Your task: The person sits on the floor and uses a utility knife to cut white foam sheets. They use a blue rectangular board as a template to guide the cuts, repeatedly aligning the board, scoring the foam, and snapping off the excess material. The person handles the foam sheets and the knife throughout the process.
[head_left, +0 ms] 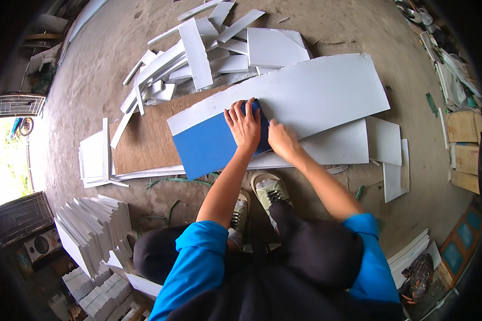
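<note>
A blue rectangular board [209, 142] lies on top of a long white foam-like sheet [326, 88] with a ragged far edge. My left hand [245, 124] presses flat on the blue board near its right end, fingers spread. Just beyond that right edge, my right hand [283, 139] is closed in a fist over the white sheet. Motion smears it a little, and whatever its fingers hold is hidden. Beneath the white sheet are a brown wooden board [144, 136] and more white sheets [340, 144].
White offcuts [195, 53] are heaped beyond the boards. Stacked white panels [93, 230] stand at my near left, with bundles of small white pieces [104, 297] below them. Cardboard boxes [463, 150] line the right side. My shoes [270, 190] are close to the sheets' near edge.
</note>
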Action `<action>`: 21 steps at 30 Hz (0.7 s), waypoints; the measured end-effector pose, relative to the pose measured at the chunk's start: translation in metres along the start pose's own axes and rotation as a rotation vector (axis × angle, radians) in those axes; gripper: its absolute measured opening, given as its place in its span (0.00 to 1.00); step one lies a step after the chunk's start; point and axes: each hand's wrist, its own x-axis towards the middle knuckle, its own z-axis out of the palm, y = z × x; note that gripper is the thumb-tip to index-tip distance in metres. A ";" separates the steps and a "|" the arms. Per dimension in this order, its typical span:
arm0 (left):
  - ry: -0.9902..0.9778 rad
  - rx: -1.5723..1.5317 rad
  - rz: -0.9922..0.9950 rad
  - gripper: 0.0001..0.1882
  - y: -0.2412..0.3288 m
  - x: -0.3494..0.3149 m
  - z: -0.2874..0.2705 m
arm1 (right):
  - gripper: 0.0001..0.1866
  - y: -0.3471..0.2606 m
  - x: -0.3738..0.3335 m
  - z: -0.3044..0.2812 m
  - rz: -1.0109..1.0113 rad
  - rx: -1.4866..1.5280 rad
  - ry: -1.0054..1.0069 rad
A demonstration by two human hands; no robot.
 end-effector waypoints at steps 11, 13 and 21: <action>0.025 0.010 0.021 0.20 0.000 -0.002 -0.002 | 0.09 0.015 -0.103 0.018 -0.021 -0.170 0.055; 0.038 0.016 0.027 0.20 -0.001 -0.002 -0.001 | 0.08 0.019 -0.108 0.027 -0.015 -0.140 0.067; 0.019 0.041 0.013 0.20 -0.005 0.000 -0.002 | 0.10 0.016 -0.097 -0.013 0.005 -0.089 -0.039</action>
